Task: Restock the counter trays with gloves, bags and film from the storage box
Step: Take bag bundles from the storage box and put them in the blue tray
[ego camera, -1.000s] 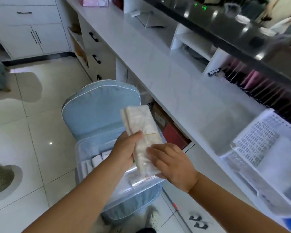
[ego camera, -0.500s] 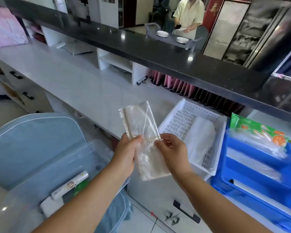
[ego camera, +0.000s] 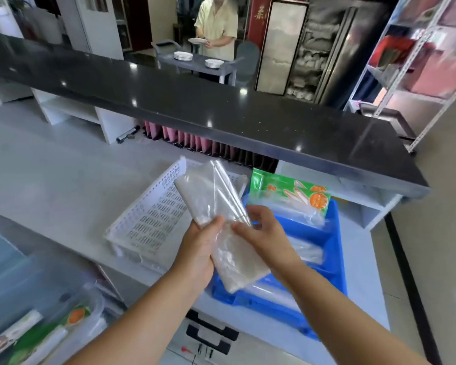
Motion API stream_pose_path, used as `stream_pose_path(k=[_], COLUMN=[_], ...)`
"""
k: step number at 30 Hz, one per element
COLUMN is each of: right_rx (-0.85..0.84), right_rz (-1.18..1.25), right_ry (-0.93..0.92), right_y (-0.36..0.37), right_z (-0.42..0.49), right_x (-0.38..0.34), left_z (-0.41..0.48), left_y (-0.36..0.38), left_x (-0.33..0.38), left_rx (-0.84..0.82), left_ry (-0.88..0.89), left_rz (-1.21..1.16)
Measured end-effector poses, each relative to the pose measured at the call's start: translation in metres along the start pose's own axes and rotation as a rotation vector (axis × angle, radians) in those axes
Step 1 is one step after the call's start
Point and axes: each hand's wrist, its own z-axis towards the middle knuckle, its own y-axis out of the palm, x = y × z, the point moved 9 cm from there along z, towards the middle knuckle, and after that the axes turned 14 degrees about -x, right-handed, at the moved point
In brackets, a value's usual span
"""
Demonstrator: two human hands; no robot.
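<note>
A flat bundle of clear plastic bags (ego camera: 216, 206) is gripped at its middle by both hands, my left hand (ego camera: 199, 248) from the left and my right hand (ego camera: 263, 233) from the right. It hangs tilted above the gap between the white perforated tray (ego camera: 142, 222) and the blue tray (ego camera: 332, 254). The blue tray holds clear rolls and a green and orange glove pack (ego camera: 290, 196) leaning on its back wall. At the lower left, the clear storage box (ego camera: 45, 327) holds more packs.
The trays sit on a white counter (ego camera: 50, 175) under a raised black ledge (ego camera: 195, 101). Pink folders (ego camera: 195, 142) stand beneath the ledge. Beyond it a person handles plates at a grey cart (ego camera: 198, 61). A metal shelf rack (ego camera: 419, 61) stands at the right.
My view has swung from the storage box up to the counter. Both hands have carried the bag bundle right, from above the box to above the trays.
</note>
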Motion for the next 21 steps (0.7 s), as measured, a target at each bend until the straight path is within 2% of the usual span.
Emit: stream_pose_path(k=[2, 4, 8, 12, 16, 19, 21], right_rx=[-0.159, -0.215, -0.123, -0.121, -0.06, 0.02, 0.079], right_rz=[-0.003, -0.031, -0.106, -0.294, -0.388, -0.508, -0.625], right_ry=[0.073, 0.057, 0.091, 0.159, 0.233, 0.308, 0.38], right_y=[-0.006, -0.014, -0.045, -0.071, -0.1, -0.128, -0.149], right_z=[0.002, 0.002, 0.01, 0.018, 0.027, 0.03, 0.024], right_x=[0.01, 0.012, 0.026, 0.035, 0.04, 0.043, 0.047], left_z=[0.01, 0.021, 0.051, 0.098, 0.137, 0.165, 0.177], left_y=[0.014, 0.023, 0.032, 0.033, 0.032, 0.022, 0.014], left_x=[-0.013, -0.026, -0.036, -0.024, -0.029, -0.032, -0.034], left_rx=[-0.036, -0.071, -0.142, -0.19, -0.234, -0.19, -0.152], left_ry=[-0.025, -0.071, -0.149, -0.109, -0.16, -0.149, -0.128], left_rz=[-0.032, -0.047, -0.012, 0.002, 0.114, 0.188, 0.365])
